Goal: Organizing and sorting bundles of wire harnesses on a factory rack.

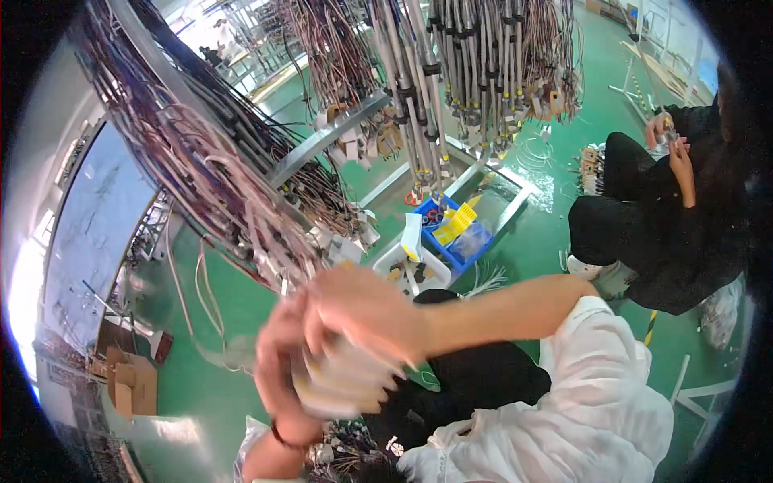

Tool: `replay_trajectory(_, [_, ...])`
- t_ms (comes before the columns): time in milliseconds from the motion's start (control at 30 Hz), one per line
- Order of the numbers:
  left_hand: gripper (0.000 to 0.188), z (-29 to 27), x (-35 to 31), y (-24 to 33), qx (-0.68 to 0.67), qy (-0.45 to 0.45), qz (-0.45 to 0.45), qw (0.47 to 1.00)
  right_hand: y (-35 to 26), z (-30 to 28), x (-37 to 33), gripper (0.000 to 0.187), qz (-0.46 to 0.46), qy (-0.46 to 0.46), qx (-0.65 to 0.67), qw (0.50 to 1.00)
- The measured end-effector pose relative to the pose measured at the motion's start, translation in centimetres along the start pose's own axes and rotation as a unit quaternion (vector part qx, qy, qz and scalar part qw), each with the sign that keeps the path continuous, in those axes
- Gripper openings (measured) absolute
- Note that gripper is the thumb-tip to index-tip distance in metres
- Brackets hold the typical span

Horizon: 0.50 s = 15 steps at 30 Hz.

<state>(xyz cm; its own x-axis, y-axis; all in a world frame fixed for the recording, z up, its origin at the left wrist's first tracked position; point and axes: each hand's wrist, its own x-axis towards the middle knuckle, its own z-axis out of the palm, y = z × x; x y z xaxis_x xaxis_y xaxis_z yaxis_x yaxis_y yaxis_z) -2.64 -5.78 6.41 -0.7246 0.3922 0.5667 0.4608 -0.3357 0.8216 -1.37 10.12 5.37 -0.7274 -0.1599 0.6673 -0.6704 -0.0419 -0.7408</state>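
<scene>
My hands meet in front of me at the lower end of a thick hanging bundle of wires point(241, 193), both smeared by motion. My left hand point(280, 362) is closed around a cluster of pale, flat strip-like pieces point(342, 382) with yellowish ends; blur hides their exact kind. Over the top of it curls my right hand point(366, 310), its fingers bent and closed against the left hand's fingers. What the right fingers pinch is hidden. White connectors point(342, 251) hang at the wire ends just beyond my hands.
More cable bundles point(475, 64) hang from a metal frame point(330, 137) ahead. Below stand a blue divided bin point(475, 256) and a white tub point(388, 259). A co-worker in dark clothes point(668, 233) sits at right, handling something small. A cardboard box point(133, 382) lies at left.
</scene>
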Motion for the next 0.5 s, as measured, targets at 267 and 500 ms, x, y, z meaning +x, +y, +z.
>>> replay_trajectory(267, [0.063,-2.1,-1.4,-5.5,-0.309,0.168,-0.27,0.896,1.1,-1.3,-0.8,0.025,-0.019,0.106,-0.311,0.944])
replay_trajectory(500, [0.087,3.4,-5.4,-4.9,-0.011,0.072,-0.1,0.992,-1.3,1.2,-2.0,0.023,0.041,-0.003,-0.466,0.884])
